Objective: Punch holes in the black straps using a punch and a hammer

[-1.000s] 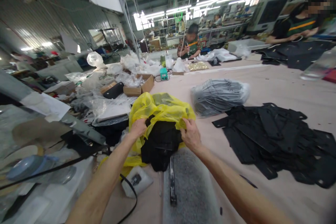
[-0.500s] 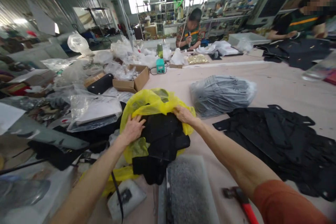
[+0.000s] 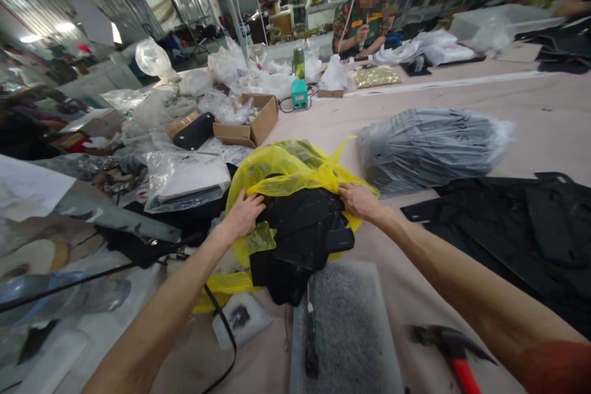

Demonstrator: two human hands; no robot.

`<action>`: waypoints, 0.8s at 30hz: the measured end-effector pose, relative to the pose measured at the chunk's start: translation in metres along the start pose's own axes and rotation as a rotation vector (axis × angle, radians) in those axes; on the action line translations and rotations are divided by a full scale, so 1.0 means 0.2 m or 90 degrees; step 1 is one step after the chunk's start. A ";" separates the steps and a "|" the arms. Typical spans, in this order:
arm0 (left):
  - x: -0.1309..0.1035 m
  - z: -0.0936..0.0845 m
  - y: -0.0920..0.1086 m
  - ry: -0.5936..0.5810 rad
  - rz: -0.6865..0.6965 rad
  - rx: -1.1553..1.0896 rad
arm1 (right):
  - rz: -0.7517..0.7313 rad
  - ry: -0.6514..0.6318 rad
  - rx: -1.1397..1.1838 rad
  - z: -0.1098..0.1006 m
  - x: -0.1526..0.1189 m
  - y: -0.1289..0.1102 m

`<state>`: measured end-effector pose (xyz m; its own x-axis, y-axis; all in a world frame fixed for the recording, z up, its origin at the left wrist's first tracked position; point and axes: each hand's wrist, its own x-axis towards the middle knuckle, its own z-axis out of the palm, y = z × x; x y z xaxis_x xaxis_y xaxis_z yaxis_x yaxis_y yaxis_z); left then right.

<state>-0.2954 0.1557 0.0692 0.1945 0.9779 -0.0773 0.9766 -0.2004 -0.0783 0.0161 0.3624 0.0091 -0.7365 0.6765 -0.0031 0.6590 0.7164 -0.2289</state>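
Inspected first: yellow bag [image 3: 286, 160], thin and see-through, lying on the pinkish table [image 3: 545, 129] directly ahead, mouth facing the camera. Seen in that mouth: black pieces [image 3: 300, 221], flat and overlapping, partly spilled over the near edge. Found at the left of the rim: left hand [image 3: 242, 214], fingers bent over the yellow edge, thumb unclear — cannot tell whether clamped. Found at the right of the rim: right hand [image 3: 361, 200], pinched on the yellow film, well apart from the left.

Observed on the near side of the bag: grey slab [image 3: 355, 326] in cloudy wrapping, with a dark bar [image 3: 311, 332] lying lengthwise along the left side. Left of the slab: small white packet [image 3: 242, 318] and curved black strap [image 3: 226, 323]. Right of the slab: hammer [image 3: 450, 345], red-handled, near the right forearm.

Noted beyond the right hand: plastic-wrapped grey bundle [image 3: 429, 151]. Nearer and farther right — heap of flat black parts [image 3: 517, 234]. Recorded beyond the bag, leftward: open cardboard box [image 3: 265, 123], near a teal device [image 3: 299, 94]. Across the table: co-worker [image 3: 357, 31] in a green vest.
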 end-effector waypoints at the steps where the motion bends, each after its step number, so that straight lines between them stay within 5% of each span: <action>1: -0.04 -0.02 0.04 0.000 0.014 -0.005 | -0.001 0.002 -0.009 -0.02 -0.03 -0.02; 6: -0.32 0.00 0.20 -0.001 -0.091 -0.051 | 0.048 0.152 0.037 -0.13 -0.21 -0.16; 12: -0.64 0.10 0.19 -0.011 -0.189 0.001 | 0.050 0.223 0.130 -0.09 -0.49 -0.32; 18: -0.63 0.17 0.33 -0.057 -0.107 0.190 | 0.118 0.206 0.158 -0.08 -0.61 -0.35; 24: -0.61 0.03 0.35 -0.092 -0.090 0.150 | 0.093 0.275 0.199 -0.04 -0.80 -0.40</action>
<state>-0.2520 0.0222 0.0681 0.0261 0.9818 -0.1881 0.9415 -0.0874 -0.3254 0.0811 0.1979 0.0355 -0.4680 0.8205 0.3284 0.6239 0.5699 -0.5347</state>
